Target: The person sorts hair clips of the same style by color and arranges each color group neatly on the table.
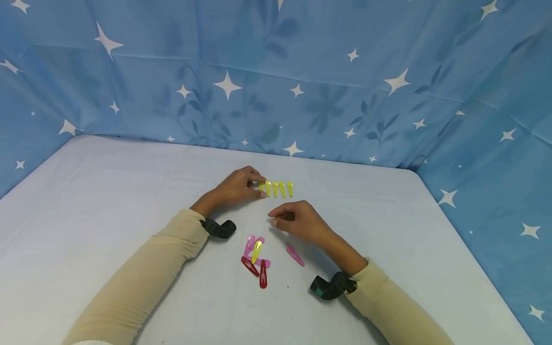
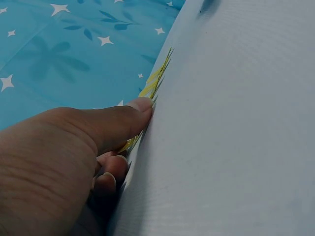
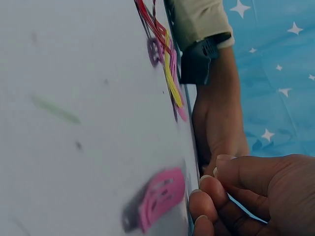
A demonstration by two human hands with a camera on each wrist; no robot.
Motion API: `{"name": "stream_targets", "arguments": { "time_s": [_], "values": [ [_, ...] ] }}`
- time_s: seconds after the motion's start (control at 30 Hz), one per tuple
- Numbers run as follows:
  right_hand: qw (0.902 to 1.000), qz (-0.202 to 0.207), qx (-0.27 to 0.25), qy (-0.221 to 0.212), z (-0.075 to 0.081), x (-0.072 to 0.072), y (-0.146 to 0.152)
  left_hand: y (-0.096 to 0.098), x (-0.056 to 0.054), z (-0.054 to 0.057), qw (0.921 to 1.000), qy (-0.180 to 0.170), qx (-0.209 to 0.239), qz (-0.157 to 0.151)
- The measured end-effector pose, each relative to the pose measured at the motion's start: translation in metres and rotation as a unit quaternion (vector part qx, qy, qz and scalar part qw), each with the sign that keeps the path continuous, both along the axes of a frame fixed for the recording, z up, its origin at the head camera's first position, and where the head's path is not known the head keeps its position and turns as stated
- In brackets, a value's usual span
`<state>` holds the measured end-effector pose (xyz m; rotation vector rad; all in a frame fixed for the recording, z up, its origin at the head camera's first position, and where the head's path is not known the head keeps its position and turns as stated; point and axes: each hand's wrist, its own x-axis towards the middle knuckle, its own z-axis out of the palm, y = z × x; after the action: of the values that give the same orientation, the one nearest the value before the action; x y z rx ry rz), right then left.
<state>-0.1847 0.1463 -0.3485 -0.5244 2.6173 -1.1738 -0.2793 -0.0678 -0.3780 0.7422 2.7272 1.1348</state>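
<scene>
At the far part of the table, several yellow snap hair clips (image 1: 282, 189) stand side by side in a short row. My left hand (image 1: 239, 187) has thumb and fingertips at the two ends of the leftmost yellow hair clip (image 1: 260, 186), partly covering it. In the left wrist view the thumb (image 2: 140, 105) overlaps the row. My right hand (image 1: 302, 223) hovers just in front of the row, fingers loosely bent and holding nothing. Below it lies a single pink hair clip (image 1: 295, 255), also seen as a pink clip (image 3: 165, 191) in the right wrist view.
Nearer me is a loose pile with a yellow clip (image 1: 257, 251) on top, pink clips (image 1: 249, 245) and two red clips (image 1: 263, 274). Black devices (image 1: 220, 229) are strapped to both wrists. A blue star-patterned curtain (image 1: 258, 120) borders the white table (image 1: 129, 191) behind and at the sides.
</scene>
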Motion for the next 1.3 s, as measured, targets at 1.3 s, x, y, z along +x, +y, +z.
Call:
{"name": "stream_targets", "arguments": {
  "time_s": [1.3],
  "values": [
    [0.9943,0.064,0.074,0.043,-0.004,0.034,-0.025,-0.001,0.001,0.002,1.0,0.001,0.004,-0.005]
  ]
}}
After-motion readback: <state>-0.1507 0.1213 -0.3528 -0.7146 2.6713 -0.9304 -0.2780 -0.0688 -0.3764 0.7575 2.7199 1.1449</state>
